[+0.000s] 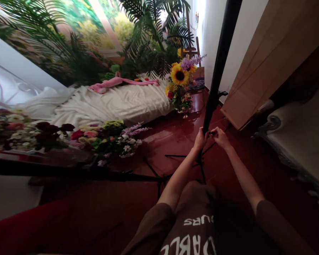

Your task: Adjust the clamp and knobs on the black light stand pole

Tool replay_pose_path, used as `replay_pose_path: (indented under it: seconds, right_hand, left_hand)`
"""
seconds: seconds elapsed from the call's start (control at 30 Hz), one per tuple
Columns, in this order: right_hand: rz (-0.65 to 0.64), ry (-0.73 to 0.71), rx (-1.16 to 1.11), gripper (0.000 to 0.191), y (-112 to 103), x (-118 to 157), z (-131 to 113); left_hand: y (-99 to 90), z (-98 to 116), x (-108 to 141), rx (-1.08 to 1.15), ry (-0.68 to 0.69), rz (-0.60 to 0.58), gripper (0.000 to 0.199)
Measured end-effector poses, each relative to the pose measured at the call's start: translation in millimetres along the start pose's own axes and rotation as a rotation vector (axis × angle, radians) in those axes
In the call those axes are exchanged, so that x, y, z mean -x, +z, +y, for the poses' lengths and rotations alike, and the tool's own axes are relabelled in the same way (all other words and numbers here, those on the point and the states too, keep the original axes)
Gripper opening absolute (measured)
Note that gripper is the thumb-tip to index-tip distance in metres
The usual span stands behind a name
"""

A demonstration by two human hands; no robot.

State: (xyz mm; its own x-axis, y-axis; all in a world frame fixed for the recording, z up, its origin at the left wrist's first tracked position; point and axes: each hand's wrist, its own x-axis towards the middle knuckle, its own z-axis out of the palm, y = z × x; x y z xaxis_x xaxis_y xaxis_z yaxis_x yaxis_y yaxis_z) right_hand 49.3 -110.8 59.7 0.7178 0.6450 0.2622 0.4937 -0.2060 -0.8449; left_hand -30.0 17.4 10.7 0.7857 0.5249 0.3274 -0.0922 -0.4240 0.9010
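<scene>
A black light stand (219,60) rises in front of me, its legs spread on the dark red floor. My left hand (200,139) is wrapped round its pole, low down. Just to the right, my right hand (220,137) is closed on a small black knob (212,133) at the side of the pole. Another black knob (222,94) sticks out farther up the same stand.
A second black stand (69,170) crosses on the left. Beyond it are artificial flowers (90,138), a white cloth-covered platform (127,99) with a pink plush toy (114,83), and sunflowers (179,75). Brown boards (266,63) and a wrapped roll (284,115) stand right.
</scene>
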Motion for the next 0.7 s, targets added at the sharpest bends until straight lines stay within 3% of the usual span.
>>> replay_pose_path:
  seconds: [0.1,0.17,0.33,0.53,0.7]
  right_hand:
    - [-0.011,-0.087,-0.043,0.04,-8,-8,-26]
    - [0.047,-0.154,-0.056,0.05,-12,-23,-51]
    - [0.143,-0.212,0.043,0.057,-3,-66,-100]
    - [0.237,-0.138,0.116,0.062,15,-67,-87]
    - [0.172,0.057,0.075,0.062,29,-44,-63]
  left_hand:
    - [0.1,0,0,0.015,0.009,0.002,0.031]
    - [0.3,0,1,0.029,-0.003,-0.013,0.033]
    - [0.4,1,2,0.028,-0.023,-0.026,0.035]
    - [0.9,0,1,0.024,0.002,-0.011,0.038]
    - [3.4,-10,-1,0.062,0.04,-0.032,0.046]
